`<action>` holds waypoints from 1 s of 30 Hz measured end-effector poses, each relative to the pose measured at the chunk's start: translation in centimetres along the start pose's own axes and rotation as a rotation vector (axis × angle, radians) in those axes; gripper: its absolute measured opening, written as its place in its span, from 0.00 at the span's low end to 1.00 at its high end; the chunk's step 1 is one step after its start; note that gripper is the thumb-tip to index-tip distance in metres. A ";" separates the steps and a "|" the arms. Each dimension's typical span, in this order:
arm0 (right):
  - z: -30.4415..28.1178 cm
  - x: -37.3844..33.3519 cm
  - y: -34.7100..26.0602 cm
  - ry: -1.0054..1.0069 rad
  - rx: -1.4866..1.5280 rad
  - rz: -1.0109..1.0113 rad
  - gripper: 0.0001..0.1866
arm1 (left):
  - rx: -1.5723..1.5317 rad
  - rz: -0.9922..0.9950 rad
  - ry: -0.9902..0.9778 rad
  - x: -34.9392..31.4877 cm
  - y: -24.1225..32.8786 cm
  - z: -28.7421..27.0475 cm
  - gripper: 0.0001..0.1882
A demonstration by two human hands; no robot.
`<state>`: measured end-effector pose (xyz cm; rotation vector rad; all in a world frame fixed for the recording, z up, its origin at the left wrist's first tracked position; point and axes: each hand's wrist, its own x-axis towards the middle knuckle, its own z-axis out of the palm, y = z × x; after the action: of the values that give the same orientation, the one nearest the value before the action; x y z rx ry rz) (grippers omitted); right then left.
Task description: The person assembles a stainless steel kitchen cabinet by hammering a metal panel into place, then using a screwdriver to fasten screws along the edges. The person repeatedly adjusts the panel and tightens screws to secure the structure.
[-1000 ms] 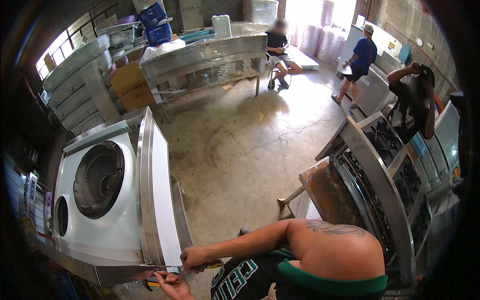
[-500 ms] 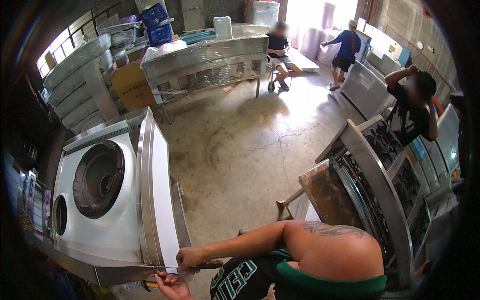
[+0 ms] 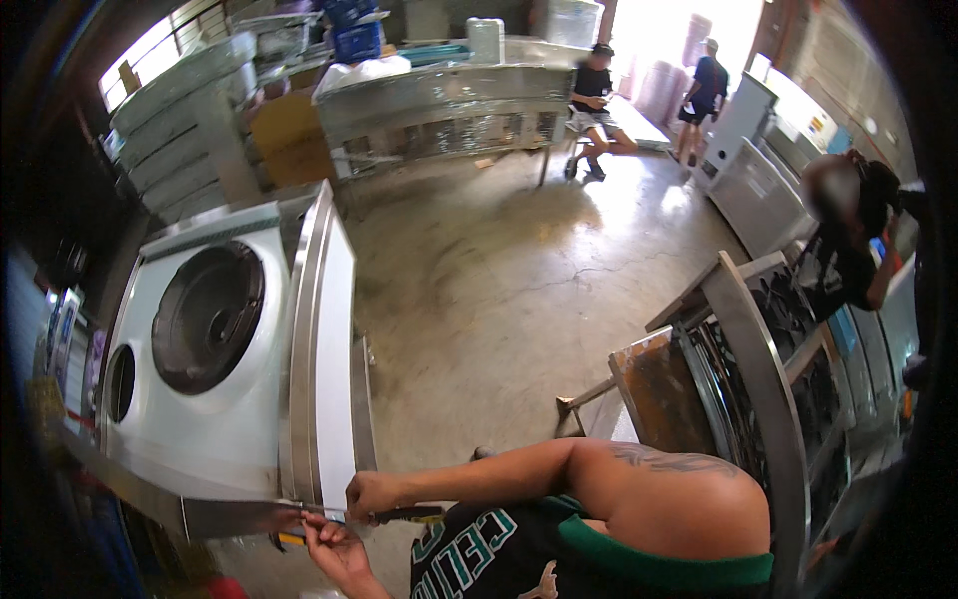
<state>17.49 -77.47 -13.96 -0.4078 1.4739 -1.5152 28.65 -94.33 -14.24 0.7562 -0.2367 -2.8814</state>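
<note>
My right hand is closed around a screwdriver with a dark and yellow handle. Its thin shaft seems to run left along the front corner of a steel cooking range. The exact tip is too small to make out. Just below, my left hand is palm up, with thumb and fingers pinched together near the shaft's end. Whatever it pinches is hidden. The range has a white top with a big round dark burner well and a smaller round hole.
On the right a steel stove frame stands close to my arm, and a co-worker is behind it. Wrapped steel units line the back. Another person sits there, and one stands by the doorway. Concrete floor lies between.
The whole view has shifted slightly as my head moved. Both hands remain at the range's front corner. The standing person at the back has turned and lowered an arm; the right-hand co-worker has shifted.
</note>
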 end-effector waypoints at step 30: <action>0.2 0.2 -3.7 -0.029 0.085 0.256 0.13 | 0.112 0.158 0.270 -0.9 -1.8 1.9 0.04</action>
<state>16.11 -78.39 -10.65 -0.1819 1.3771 -1.3558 28.27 -92.19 -12.57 1.0817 -0.4063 -2.5997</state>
